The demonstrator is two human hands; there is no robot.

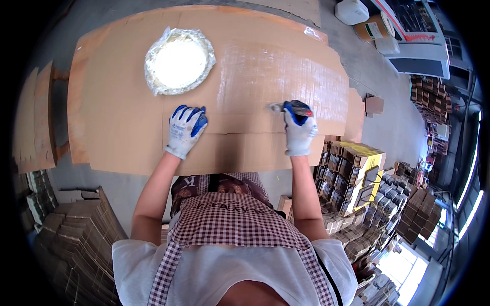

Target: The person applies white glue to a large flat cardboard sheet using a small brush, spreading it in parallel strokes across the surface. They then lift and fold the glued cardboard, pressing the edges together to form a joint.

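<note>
Cardboard [117, 117] appears coated toward its right edge, left bare leftward, with a brush [276, 107] clenched by the right hand [300, 130], left hand [187, 127] released.

The tool [277, 107] in the right hand [300, 128] is smeared at its pale tip, and most of its handle is hidden in the fingers, so its exact kind cannot be told. The left hand [186, 127], palm down, hides its own underside. In the upper left of the frame, glare washes out whatever fills the film-wrapped bowl [151, 76]. A cardboard sheet [120, 122] covers most of the table [77, 117]. The lower edge crops the person's upper body [224, 273], and at lower left the stacked cardboard [79, 239] fades into the dark rim.
</note>
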